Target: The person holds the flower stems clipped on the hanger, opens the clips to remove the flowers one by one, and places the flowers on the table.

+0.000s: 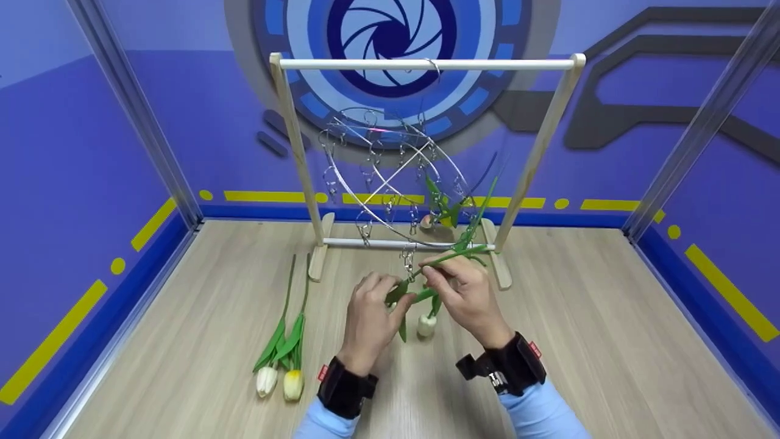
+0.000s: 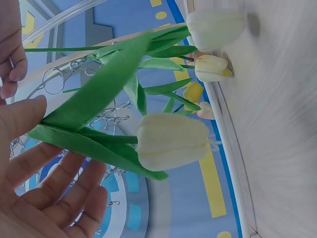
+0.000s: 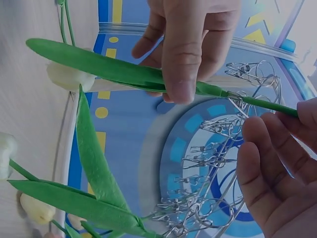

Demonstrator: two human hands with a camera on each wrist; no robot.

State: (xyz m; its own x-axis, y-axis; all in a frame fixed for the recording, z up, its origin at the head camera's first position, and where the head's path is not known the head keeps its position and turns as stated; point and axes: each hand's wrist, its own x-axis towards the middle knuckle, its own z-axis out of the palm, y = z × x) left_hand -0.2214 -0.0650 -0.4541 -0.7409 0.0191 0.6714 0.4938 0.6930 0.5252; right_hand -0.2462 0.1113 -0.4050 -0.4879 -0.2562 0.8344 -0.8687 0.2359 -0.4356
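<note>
My left hand (image 1: 372,317) pinches a white tulip (image 2: 173,142) by its green leaves, thumb on one side and fingers on the other. Farther along the same flower, my right hand (image 1: 466,299) grips the green stem (image 3: 272,106) between thumb and fingers. A metal clip (image 3: 235,95) of the wire hanger has its jaws across this stem between the two hands. In the head view the held bloom is mostly hidden behind my left hand. Another white tulip (image 1: 426,326) hangs head down close to my right hand.
The round wire hanger (image 1: 365,201) with several clips hangs tilted from a wooden rack (image 1: 506,64). More tulips, one a yellow tulip (image 2: 193,92), hang on its right side. Two loose tulips, a white one (image 1: 266,381) and a yellow-white one (image 1: 293,385), lie on the table (image 1: 201,341) at left.
</note>
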